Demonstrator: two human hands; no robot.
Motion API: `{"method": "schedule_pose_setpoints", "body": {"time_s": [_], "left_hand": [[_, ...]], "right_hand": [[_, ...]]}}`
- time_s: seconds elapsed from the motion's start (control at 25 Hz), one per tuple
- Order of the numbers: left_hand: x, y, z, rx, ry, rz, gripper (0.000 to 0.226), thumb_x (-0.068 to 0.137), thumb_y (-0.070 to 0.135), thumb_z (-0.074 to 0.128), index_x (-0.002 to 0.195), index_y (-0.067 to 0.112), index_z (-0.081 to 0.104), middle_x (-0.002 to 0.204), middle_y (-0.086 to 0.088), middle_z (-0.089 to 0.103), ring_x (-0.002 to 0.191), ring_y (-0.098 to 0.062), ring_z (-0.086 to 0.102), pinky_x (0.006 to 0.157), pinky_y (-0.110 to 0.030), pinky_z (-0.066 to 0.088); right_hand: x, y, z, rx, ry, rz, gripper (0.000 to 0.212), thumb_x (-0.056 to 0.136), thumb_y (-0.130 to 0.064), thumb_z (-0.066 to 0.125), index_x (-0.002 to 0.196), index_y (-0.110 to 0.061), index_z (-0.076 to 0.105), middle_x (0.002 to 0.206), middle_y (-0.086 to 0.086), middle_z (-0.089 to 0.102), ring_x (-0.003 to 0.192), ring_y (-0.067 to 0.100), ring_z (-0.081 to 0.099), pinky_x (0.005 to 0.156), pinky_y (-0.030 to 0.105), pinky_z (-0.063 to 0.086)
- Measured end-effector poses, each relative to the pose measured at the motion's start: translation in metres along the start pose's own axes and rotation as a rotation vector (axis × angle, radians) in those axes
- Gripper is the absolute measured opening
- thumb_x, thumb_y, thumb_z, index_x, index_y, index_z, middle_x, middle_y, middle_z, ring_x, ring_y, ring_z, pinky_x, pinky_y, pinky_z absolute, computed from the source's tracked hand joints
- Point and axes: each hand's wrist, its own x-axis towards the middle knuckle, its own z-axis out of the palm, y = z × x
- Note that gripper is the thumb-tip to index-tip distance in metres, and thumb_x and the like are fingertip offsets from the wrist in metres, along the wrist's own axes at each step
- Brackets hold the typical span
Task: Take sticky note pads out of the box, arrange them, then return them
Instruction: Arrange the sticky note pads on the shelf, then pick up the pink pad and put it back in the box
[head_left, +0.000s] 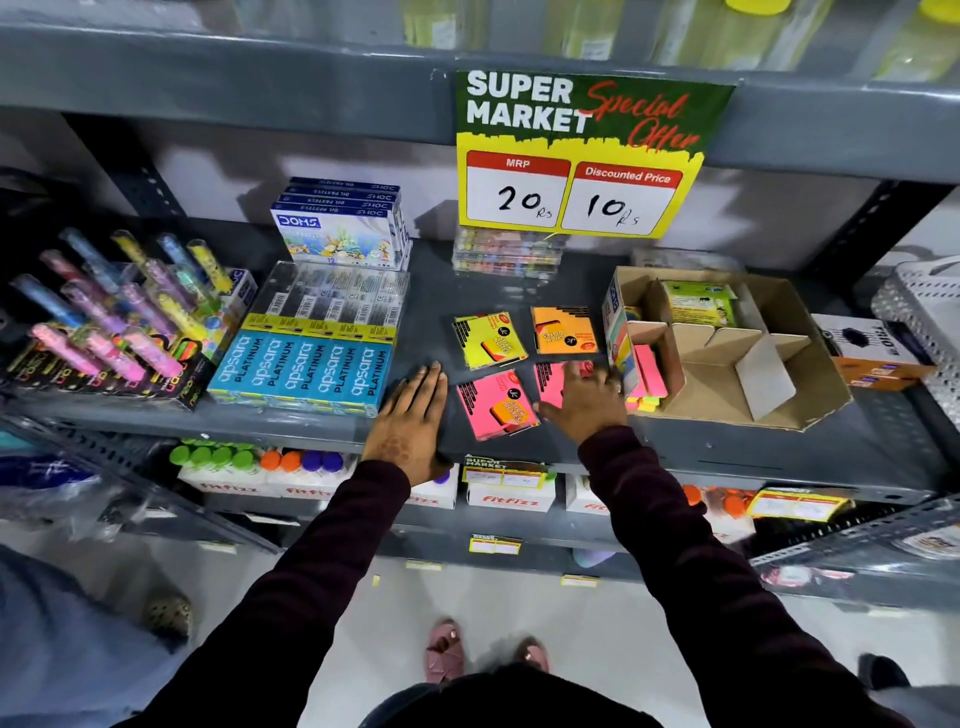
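Observation:
Sticky note pads lie in a two-by-two group on the grey shelf (727, 452): a yellow pad (488, 340) and an orange pad (563, 330) behind, a pink pad (496, 404) in front. A second pink pad (553, 382) is half covered by my right hand (584, 400), whose blurred fingers rest on it. My left hand (413, 418) lies flat on the shelf, left of the front pink pad, holding nothing. The open cardboard box (810, 343) stands at the right, with more pink and yellow pads (647, 376) and a green pack (698, 304) inside.
Blue pencil packs (306, 371) sit close to my left hand. Behind them stand crayon boxes (340, 228). Tubes (119, 306) crowd the far left. A price sign (576, 156) hangs above clear cases (506, 254). A white basket (924, 322) is at the right edge.

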Motion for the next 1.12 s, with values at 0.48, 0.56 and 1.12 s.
{"method": "schedule_pose_setpoints", "body": {"time_s": [0.48,0.56,1.12], "left_hand": [[0.002,0.000,0.000,-0.057,-0.015,-0.008,0.117,0.058,0.049,0.075,0.145,0.006,0.009,0.157,-0.013,0.015,0.143,-0.028,0.017,0.117,-0.043,0.016],[0.002,0.000,0.000,-0.052,-0.022,-0.017,0.118,0.059,0.050,0.074,0.146,0.007,0.007,0.158,-0.012,0.013,0.144,-0.027,0.014,0.117,-0.042,0.015],[0.002,0.001,-0.003,-0.048,-0.014,0.008,0.115,0.061,0.047,0.075,0.145,0.004,0.009,0.157,-0.014,0.016,0.143,-0.028,0.017,0.117,-0.042,0.016]], "right_hand": [[-0.023,-0.053,0.016,0.072,0.091,-0.252,0.077,0.082,-0.045,0.064,0.140,-0.005,0.034,0.136,0.021,0.047,0.126,0.038,0.042,0.107,0.044,0.037],[-0.024,-0.058,0.024,0.073,0.099,-0.247,0.075,0.083,-0.046,0.064,0.139,-0.005,0.037,0.136,0.020,0.048,0.126,0.038,0.043,0.106,0.044,0.039],[-0.052,-0.001,-0.015,0.197,0.416,-0.119,0.088,0.069,-0.048,0.075,0.134,0.002,0.043,0.120,0.022,0.058,0.116,0.036,0.050,0.102,0.045,0.038]]}}
